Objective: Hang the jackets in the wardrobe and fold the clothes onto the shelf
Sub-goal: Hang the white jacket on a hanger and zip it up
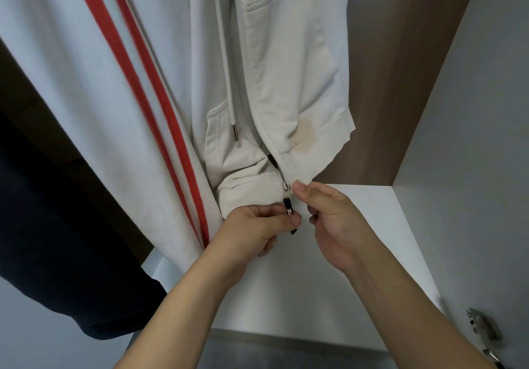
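Note:
A cream zip-up hoodie (289,62) hangs inside the wardrobe, with a brownish stain near its hem. Its zip slider (286,189) sits at the very bottom of the zip, and a black pull tab (289,211) dangles from it. My left hand (257,228) grips the hoodie's left hem and pinches the black pull tab between thumb and finger. My right hand (329,214) pinches the right hem just beside the slider. To the left hangs a white jacket with two red stripes (94,82).
A dark garment (57,240) hangs at the far left. Below the hoodie lies the white wardrobe shelf (357,254), with a brown back panel (400,68) and a white side wall (472,125). A metal door hinge (483,330) sits at the lower right.

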